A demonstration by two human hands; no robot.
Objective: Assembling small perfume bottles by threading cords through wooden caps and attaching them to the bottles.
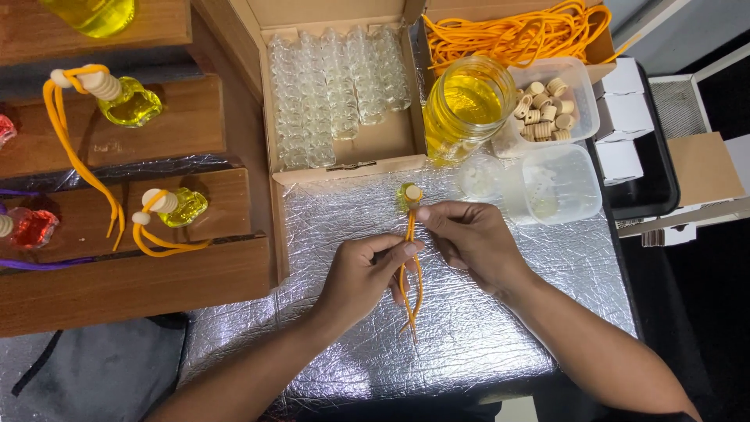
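Left hand [361, 273]: pinched shut on the orange cord [412, 270], thumb and forefinger together partway down its length.
Right hand [469, 238]: fingers closed on the same cord just under the small bottle [408, 194], steadying it.
Small bottle: yellow-filled, wooden cap on, just beyond the right fingertips on the silver foil surface [484, 328].
Done, by the look of it: two corded yellow bottles [129, 101] on the wooden steps [141, 285], well left of the left hand.
Left, by the look of it: a box of empty glass bottles [336, 86] beyond both hands; jar of yellow liquid [466, 105], tub of wooden caps [547, 101] and loose orange cords [508, 35] beyond the right hand.
Open room: bare foil near both wrists; box edge close ahead; foil edge right of the right forearm.
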